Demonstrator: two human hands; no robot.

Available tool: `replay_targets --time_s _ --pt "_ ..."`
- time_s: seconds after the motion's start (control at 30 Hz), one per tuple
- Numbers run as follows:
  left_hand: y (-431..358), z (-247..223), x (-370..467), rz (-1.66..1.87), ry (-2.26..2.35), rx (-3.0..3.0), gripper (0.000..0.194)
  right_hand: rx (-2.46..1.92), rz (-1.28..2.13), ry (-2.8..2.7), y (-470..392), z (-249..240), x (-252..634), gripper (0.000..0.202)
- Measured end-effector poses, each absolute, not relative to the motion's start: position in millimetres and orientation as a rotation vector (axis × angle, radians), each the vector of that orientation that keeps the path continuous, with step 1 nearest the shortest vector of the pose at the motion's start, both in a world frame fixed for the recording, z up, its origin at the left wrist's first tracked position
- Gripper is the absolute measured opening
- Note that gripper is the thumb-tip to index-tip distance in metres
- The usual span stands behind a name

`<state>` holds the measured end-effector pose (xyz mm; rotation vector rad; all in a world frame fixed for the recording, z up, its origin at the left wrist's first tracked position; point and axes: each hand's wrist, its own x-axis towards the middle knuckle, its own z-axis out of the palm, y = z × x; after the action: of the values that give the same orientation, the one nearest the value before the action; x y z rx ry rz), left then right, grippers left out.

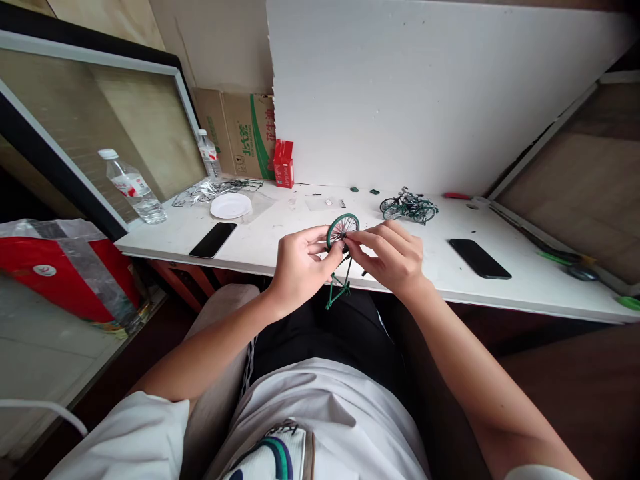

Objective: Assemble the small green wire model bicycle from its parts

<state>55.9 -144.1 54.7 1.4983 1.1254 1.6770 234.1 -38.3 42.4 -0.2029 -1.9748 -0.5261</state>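
My left hand [304, 263] is closed on a small model bicycle, fingers and thumb around the lower part of its green-rimmed wheel [343, 227]. The wheel points up, and the green frame [339, 289] hangs below my hands, over my lap at the table's front edge. My right hand [389, 255] pinches at the wheel's hub from the right; whatever lies between its fingertips is too small to make out. Behind my right hand, several finished-looking green model bicycles [410, 205] stand close together on the white table [280, 230].
One phone [213, 240] lies at left, another [480, 259] at right. Further back are a white plate [231, 206], two water bottles [135, 190], black part frames [220, 191], a red box [284, 163], a carton [243, 133] and small green pieces. Cables and tools lie far right.
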Motion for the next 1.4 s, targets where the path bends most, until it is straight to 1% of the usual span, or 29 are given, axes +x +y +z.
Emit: replay_targets --time_s 0.27,0.43,0.57,0.73,0.83,0.9,1.07,1.4 --pt "-145.2 53.4 57.3 1.670 1.120 1.494 0.033 -0.193 -0.466 -1.984 -37.4 44.8 233.4 0.012" --pt "-146.3 54.7 57.6 1.667 1.123 1.504 0.032 -0.255 -0.379 -1.989 -38.5 45.1 231.6 0.013" --pt "-146.0 54.4 58.0 1.684 1.132 1.500 0.033 -0.228 -0.298 -1.981 -43.1 49.3 230.6 0.004" --pt "-142.1 51.5 57.5 1.702 1.158 1.496 0.036 -0.259 -0.180 -1.972 -47.3 51.1 230.8 0.019" --pt "-139.6 50.3 56.4 1.709 1.161 1.494 0.037 -0.238 -0.196 -2.003 -45.1 49.4 231.6 0.035" --pt "-138.7 49.9 55.7 1.710 1.168 1.494 0.038 -0.231 -0.234 -2.013 -42.3 48.2 232.1 0.039" --pt "-138.1 49.3 55.3 1.704 1.173 1.498 0.039 -0.237 -0.317 -1.957 -37.1 45.6 233.0 0.039" --pt "-136.5 49.6 54.9 1.717 1.171 1.512 0.038 -0.218 -0.283 -1.934 -37.1 44.2 232.9 0.039"
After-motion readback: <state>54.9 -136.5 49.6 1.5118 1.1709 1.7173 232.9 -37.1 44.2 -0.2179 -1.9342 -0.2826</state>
